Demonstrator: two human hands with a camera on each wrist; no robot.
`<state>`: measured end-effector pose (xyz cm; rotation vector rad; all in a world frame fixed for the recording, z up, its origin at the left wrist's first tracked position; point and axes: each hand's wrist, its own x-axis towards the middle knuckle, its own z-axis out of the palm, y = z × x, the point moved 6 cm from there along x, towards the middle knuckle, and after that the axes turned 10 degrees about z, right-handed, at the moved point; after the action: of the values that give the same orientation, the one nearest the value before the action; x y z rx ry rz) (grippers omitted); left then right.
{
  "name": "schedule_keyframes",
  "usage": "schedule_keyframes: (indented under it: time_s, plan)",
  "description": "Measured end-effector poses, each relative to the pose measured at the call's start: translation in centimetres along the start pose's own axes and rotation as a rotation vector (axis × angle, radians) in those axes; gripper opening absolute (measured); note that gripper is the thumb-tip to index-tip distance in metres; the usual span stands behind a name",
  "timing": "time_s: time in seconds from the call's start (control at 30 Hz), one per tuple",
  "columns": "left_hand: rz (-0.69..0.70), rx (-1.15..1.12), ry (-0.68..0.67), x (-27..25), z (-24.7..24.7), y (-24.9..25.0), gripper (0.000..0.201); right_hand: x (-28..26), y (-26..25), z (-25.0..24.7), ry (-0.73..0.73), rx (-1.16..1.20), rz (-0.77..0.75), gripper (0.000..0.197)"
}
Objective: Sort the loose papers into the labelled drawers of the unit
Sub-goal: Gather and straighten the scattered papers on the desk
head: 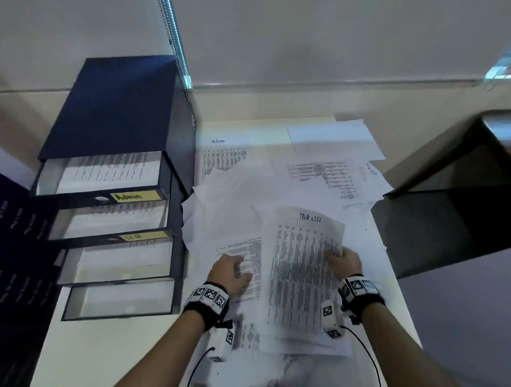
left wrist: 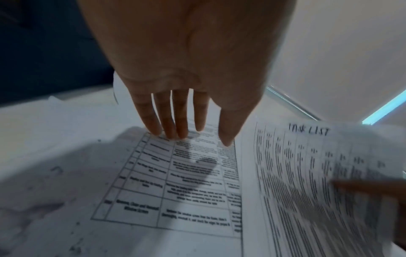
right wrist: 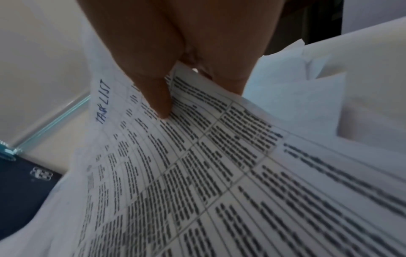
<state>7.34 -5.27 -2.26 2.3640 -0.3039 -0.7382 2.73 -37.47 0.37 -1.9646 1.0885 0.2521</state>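
The right hand [head: 344,261] pinches the "Task List" paper [head: 301,270] at its right edge, lifting it off the loose papers [head: 225,198] on the tabletop [head: 112,347]. The left hand [head: 231,275] lies flat, fingers [left wrist: 167,120] straight, on a printed sheet [left wrist: 175,182]. The drawer unit [head: 113,165] stands left, drawers open.

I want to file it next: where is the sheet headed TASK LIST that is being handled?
In the head view the TASK LIST sheet is low and right of centre, pinched by the right hand, beside the left hand.

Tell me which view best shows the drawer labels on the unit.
The head view: it shows the drawer unit with yellow labels Admin and HR. The right wrist view catches only a dark corner of the unit; the left wrist view shows no labels.
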Motion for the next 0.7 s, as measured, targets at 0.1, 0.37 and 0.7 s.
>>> schedule_keyframes:
  time_s: [0.1, 0.37, 0.7]
  plan:
    - [0.037, -0.092, 0.001, 0.6, 0.9, 1.8, 0.061, 1.1, -0.4, -1.3, 0.035, 0.157, -0.059, 0.023]
    - [-0.16, -0.54, 0.136, 3.0, 2.6, 1.7, 0.037, 2.1, -0.4, -0.1, -0.269, 0.024, -0.034, 0.042]
    - [-0.228, -0.656, 0.348, 3.0, -1.3, -1.1, 0.055, 2.0, 3.6, -0.7, -0.173, -0.109, 0.016, 0.024]
